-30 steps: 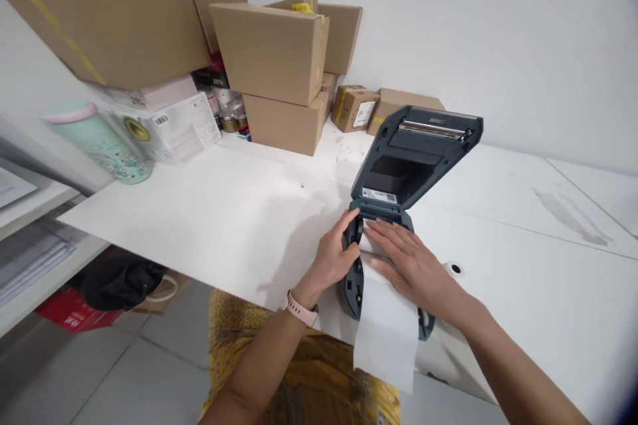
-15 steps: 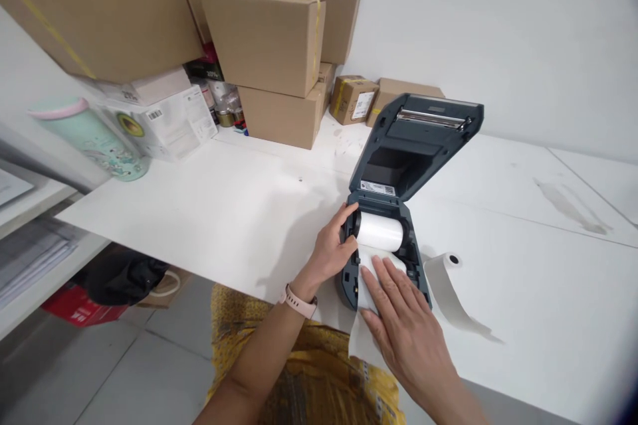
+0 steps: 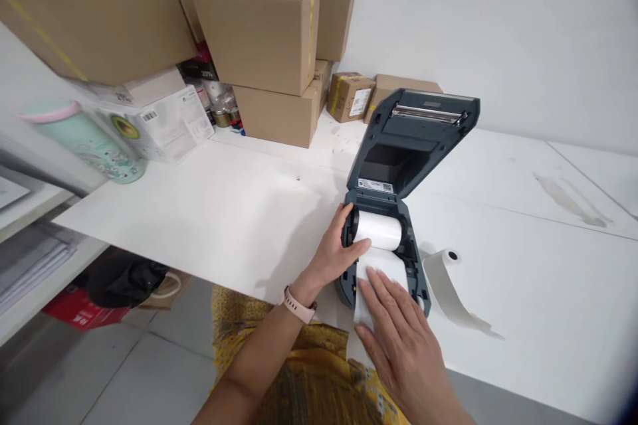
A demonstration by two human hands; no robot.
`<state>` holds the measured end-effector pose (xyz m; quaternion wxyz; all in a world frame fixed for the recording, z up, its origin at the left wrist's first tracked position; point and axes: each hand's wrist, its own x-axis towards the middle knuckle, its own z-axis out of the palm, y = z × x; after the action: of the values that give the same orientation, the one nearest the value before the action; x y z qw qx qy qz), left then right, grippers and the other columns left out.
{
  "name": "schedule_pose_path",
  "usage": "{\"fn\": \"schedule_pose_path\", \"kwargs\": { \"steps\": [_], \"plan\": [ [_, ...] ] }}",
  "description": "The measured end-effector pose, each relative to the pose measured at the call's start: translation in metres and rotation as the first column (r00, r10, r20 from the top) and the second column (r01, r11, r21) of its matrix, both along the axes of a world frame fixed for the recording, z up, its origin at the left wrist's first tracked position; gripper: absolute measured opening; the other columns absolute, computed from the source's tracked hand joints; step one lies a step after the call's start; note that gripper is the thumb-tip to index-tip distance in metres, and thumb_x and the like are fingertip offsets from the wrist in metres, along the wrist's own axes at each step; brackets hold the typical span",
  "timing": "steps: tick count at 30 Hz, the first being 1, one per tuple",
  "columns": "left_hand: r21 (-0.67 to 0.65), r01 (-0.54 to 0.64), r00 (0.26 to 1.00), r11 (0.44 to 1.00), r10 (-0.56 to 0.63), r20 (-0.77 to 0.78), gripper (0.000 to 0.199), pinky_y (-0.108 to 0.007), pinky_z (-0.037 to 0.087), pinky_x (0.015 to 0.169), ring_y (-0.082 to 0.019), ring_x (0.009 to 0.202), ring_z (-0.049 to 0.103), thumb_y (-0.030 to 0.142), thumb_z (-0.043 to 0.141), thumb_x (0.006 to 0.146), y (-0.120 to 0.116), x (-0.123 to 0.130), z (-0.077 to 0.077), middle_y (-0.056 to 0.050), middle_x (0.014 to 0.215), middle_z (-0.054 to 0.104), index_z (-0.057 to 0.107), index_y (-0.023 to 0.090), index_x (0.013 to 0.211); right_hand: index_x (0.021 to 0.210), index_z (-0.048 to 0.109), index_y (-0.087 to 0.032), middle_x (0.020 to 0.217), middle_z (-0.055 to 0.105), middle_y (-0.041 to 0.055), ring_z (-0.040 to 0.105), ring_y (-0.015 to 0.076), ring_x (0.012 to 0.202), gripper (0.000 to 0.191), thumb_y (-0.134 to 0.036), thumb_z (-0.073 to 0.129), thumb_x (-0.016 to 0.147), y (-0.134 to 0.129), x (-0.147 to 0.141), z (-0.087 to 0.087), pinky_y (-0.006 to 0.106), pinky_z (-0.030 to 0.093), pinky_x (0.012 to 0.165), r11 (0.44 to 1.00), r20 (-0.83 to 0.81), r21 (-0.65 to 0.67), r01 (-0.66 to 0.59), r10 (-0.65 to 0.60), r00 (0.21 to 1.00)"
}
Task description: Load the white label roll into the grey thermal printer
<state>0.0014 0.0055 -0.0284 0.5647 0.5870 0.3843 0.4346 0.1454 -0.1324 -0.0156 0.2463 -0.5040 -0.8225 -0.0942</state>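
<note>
A dark grey label printer (image 3: 413,146) stands on the white table with its lid raised. Inside lies a white paper roll (image 3: 379,230), and its paper strip (image 3: 383,262) runs over the printer's front towards me. At the printer's left side is my left hand (image 3: 331,252), fingers apart, fingertips on the rim and thumb reaching over the strip by the roll. My right hand (image 3: 399,329) lies spread with its palm down, the fingers flat on the strip. Neither hand grips anything.
Right of the printer a small loose roll (image 3: 451,257) trails its paper on the white table (image 3: 224,212). Cardboard boxes (image 3: 259,40) are stacked at the back, a green tumbler (image 3: 90,143) leans at the left, and shelves (image 3: 44,272) with papers flank the table.
My left thumb has stretched right over the paper beside the roll. My right hand has slid slightly down towards me on the strip. The view has shifted a little.
</note>
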Motion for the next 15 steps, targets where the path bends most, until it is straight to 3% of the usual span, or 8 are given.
{"fn": "schedule_pose_path", "kwargs": {
  "steps": [4, 7, 9, 11, 15],
  "plan": [
    [-0.067, 0.077, 0.997, 0.995, -0.075, 0.036, 0.096, -0.055, 0.016, 0.133, -0.034, 0.162, 0.016, 0.038, 0.077, 0.088, -0.035, -0.008, -0.001, -0.007, 0.175, 0.02, 0.021, 0.031, 0.165, 0.163, 0.032, -0.034, 0.144, 0.066, 0.004, 0.066, 0.0281, 0.13, 0.069, -0.021, 0.055, 0.099, -0.01, 0.015, 0.01, 0.053, 0.063, 0.099, 0.992, -0.146, -0.068, -0.109, 0.098, 0.984],
    [-0.107, 0.056, 0.998, 0.993, -0.058, -0.015, 0.097, -0.058, 0.014, 0.133, -0.036, 0.163, 0.01, 0.04, 0.078, 0.088, -0.066, -0.013, -0.004, -0.005, 0.176, 0.014, 0.021, 0.034, 0.166, 0.151, 0.047, -0.049, 0.135, 0.072, -0.0029, 0.072, 0.0269, 0.119, 0.056, -0.026, 0.054, 0.1, 0.004, 0.046, 0.031, 0.052, 0.065, 0.095, 0.991, -0.371, -0.109, -0.073, 0.028, 0.928],
    [-0.125, 0.035, 0.999, 0.991, -0.037, -0.009, 0.096, -0.058, 0.018, 0.132, -0.036, 0.162, 0.013, 0.039, 0.077, 0.089, -0.08, -0.014, -0.004, -0.005, 0.176, 0.016, 0.02, 0.035, 0.166, 0.142, 0.057, -0.05, 0.135, 0.071, -0.0019, 0.071, 0.0321, 0.12, 0.046, -0.033, 0.056, 0.1, 0.035, 0.067, 0.054, 0.059, 0.061, 0.099, 0.993, -0.504, -0.018, 0.113, -0.107, 0.857],
    [-0.131, 0.028, 0.999, 0.991, -0.026, 0.022, 0.097, -0.056, 0.022, 0.132, -0.035, 0.161, 0.019, 0.04, 0.076, 0.09, -0.086, -0.013, -0.003, -0.007, 0.174, 0.022, 0.017, 0.034, 0.167, 0.142, 0.058, -0.048, 0.145, 0.064, -0.0019, 0.06, 0.0356, 0.135, 0.041, -0.046, 0.049, 0.102, 0.082, 0.084, 0.081, 0.064, 0.049, 0.114, 0.953, -0.586, -0.024, 0.302, -0.258, 0.768],
    [-0.143, 0.049, 0.995, 0.988, -0.036, 0.088, 0.102, -0.049, 0.027, 0.131, -0.032, 0.159, 0.027, 0.044, 0.074, 0.092, -0.087, -0.011, -0.004, -0.009, 0.173, 0.026, 0.007, 0.031, 0.167, 0.157, 0.039, -0.041, 0.166, 0.041, -0.007, 0.035, 0.0286, 0.156, 0.064, -0.069, 0.027, 0.101, 0.19, 0.099, 0.13, 0.051, 0.038, 0.125, 0.965, -0.762, -0.211, 0.155, -0.262, 0.592]
  ]
}}
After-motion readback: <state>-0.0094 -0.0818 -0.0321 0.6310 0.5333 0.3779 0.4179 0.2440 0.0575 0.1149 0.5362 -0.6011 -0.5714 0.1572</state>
